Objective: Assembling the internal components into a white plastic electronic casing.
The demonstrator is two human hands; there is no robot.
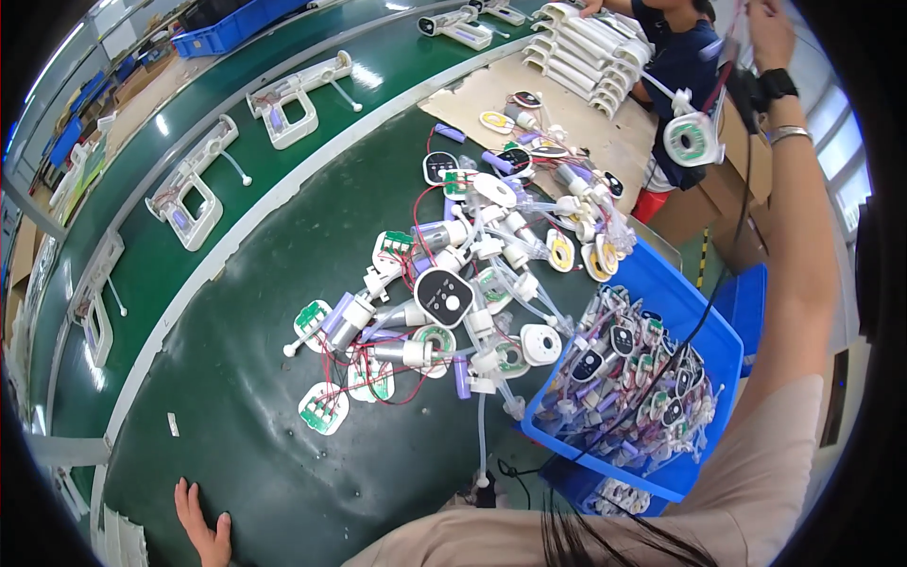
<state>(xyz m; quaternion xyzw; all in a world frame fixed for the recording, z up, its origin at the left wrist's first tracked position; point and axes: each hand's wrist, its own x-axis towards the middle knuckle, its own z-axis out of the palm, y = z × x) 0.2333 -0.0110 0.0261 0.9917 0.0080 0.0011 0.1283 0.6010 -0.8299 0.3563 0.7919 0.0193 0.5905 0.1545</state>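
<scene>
My left hand [203,529] lies at the near left edge of the dark green table mat [255,378], fingers stretched out, holding nothing. My right hand [770,28] is raised high at the far right, its fingers closed and partly cut off by the picture's edge. From it a wired circuit-board assembly [693,139] appears to hang, with a white round housing, a green board and thin wires. Between the hands, a loose pile of similar assemblies [444,298] covers the mat, with silver motors, purple cylinders, clear tubes and red wires tangled together.
A blue bin [694,487] full of bagged assemblies stands at the right. Beyond the mat, a curved green conveyor [312,71] carries white housings [288,104]. White shells [590,52] are stacked on cardboard beside another person [675,57]. A black cable [704,317] crosses the bin.
</scene>
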